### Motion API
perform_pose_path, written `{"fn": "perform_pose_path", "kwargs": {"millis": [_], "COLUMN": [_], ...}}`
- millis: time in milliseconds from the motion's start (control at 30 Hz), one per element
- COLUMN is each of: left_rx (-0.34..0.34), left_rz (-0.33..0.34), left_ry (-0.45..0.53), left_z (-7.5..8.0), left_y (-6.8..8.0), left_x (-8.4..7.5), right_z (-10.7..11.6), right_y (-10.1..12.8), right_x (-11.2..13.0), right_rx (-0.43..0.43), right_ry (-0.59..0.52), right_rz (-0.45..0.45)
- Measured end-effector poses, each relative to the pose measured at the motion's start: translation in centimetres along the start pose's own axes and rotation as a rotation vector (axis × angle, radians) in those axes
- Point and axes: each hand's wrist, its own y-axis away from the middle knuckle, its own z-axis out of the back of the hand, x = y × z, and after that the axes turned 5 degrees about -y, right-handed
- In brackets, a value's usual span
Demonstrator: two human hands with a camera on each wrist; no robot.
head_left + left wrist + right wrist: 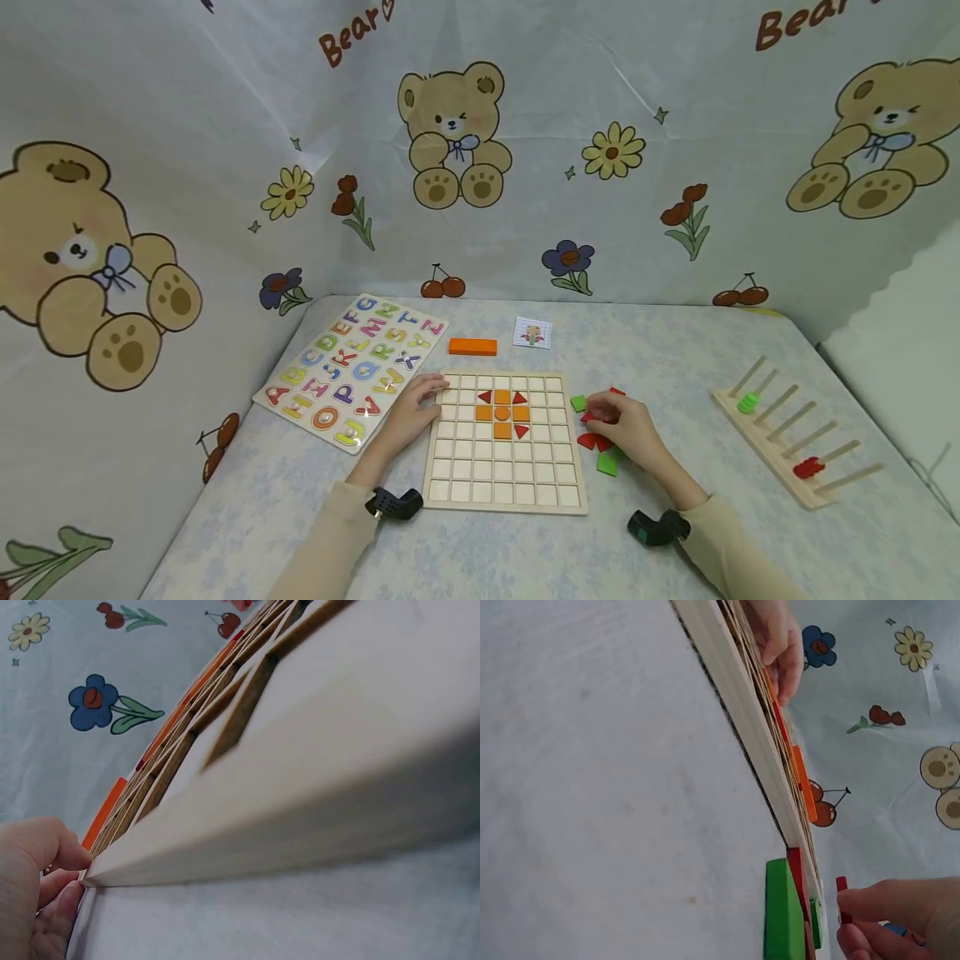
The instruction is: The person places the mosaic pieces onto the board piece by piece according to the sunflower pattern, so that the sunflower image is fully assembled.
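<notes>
A wooden grid board (504, 471) lies flat on the table. Around an orange circle (502, 413) in its cells sit several orange squares (502, 431) and red triangles (521, 432). My left hand (408, 412) holds the board's upper left edge, thumb and fingers at the corner in the left wrist view. Just right of the board, my right hand (628, 427) pinches a small red piece (842, 884) between thumb and fingertips, raised above the loose pieces. Beneath it lie red pieces (587, 441) and green pieces (607, 464), partly hidden by the hand.
An alphabet puzzle board (352, 375) lies at the left. Behind the grid board are an orange block (472, 347) and a small picture card (532, 332). A wooden peg rack (776, 454) with green and red rings stands at the right.
</notes>
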Motion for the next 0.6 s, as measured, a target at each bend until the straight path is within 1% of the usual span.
{"fn": "perform_pose_path", "kwargs": {"millis": [67, 133, 233, 367, 500, 600], "left_rx": [-0.001, 0.000, 0.006, 0.007, 0.005, 0.006], "left_rz": [0.010, 0.022, 0.039, 0.041, 0.023, 0.013], "left_ry": [0.004, 0.012, 0.017, 0.014, 0.010, 0.002], "left_z": [-0.1, -0.1, 0.0, 0.1, 0.1, 0.1], "left_y": [0.0, 0.0, 0.0, 0.1, 0.1, 0.2], "left_x": [-0.1, -0.1, -0.1, -0.1, -0.2, -0.3], "right_z": [-0.4, -1.4, -3.4, -6.5, -9.2, -10.6], "right_y": [-0.2, -0.4, -1.0, -1.7, -2.2, -2.5], "right_x": [1.0, 2.2, 4.4, 6.8, 8.0, 8.3], "right_rx": [0.000, 0.014, 0.056, 0.130, 0.182, 0.192], "right_ry": [-0.027, -0.053, -0.096, -0.136, -0.146, -0.134], "right_rz": [0.028, 0.054, 0.074, 0.093, 0.125, 0.123]}}
